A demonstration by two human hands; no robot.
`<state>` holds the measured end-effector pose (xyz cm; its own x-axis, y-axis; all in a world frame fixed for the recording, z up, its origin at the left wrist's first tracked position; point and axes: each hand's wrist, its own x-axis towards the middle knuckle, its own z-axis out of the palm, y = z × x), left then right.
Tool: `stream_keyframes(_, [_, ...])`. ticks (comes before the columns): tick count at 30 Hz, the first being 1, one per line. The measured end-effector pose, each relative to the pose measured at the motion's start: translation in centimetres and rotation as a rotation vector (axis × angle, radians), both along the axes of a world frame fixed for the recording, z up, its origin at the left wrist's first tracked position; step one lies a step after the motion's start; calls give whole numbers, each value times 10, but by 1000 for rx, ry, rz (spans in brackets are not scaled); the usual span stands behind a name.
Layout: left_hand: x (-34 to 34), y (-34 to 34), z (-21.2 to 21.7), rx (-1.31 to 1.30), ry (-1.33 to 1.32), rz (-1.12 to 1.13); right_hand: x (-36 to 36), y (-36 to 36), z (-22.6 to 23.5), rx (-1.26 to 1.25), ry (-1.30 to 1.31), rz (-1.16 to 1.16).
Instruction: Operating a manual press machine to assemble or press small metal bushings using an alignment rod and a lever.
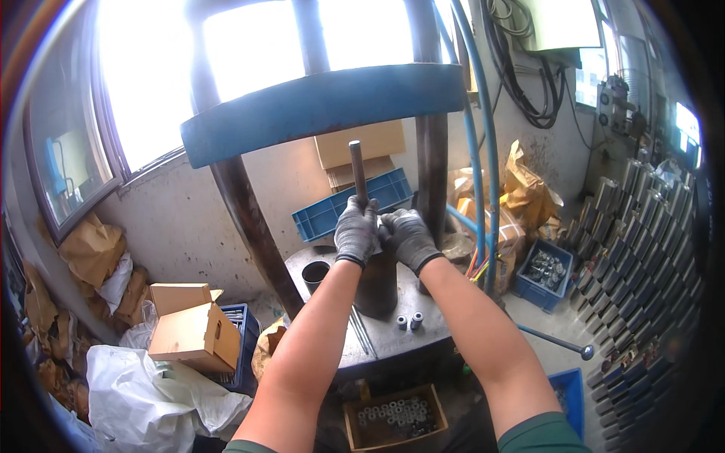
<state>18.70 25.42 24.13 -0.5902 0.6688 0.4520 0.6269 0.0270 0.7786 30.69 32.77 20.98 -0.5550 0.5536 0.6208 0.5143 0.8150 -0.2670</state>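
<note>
Both my hands wear grey work gloves. My left hand is closed around the lower part of an upright metal rod, above a dark cylinder standing on the round metal table. Close beside it, my right hand has its fingers curled in at the cylinder's top; what they grip is hidden. Left of the cylinder stands a short open dark tube. Two small metal sleeves stand at its right, and thin rods lie in front, partly behind my left forearm.
A blue press frame spans overhead, with dark posts on both sides. Below the table is a wooden box of metal parts. A lever with a ball end juts out rightward. Stacked metal cylinders fill the right side.
</note>
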Motion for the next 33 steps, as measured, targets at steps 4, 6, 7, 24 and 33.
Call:
stream_keyframes(4, [-2,4,-10,94,-52,-36,2,-5,0,14,20,14])
stream_keyframes(6, [-3,6,-17,261,-94,-39,0,-8,2,15,15,-15])
stream_keyframes(7, [-3,8,-20,307,-57,-43,-1,-9,2,-15,11,-4])
stream_keyframes(24, [3,9,-16,580,-368,-234,2,-12,-15,102,170,36])
stream_keyframes(33, [7,3,-16,577,-238,-234,8,-14,-10,116,122,55])
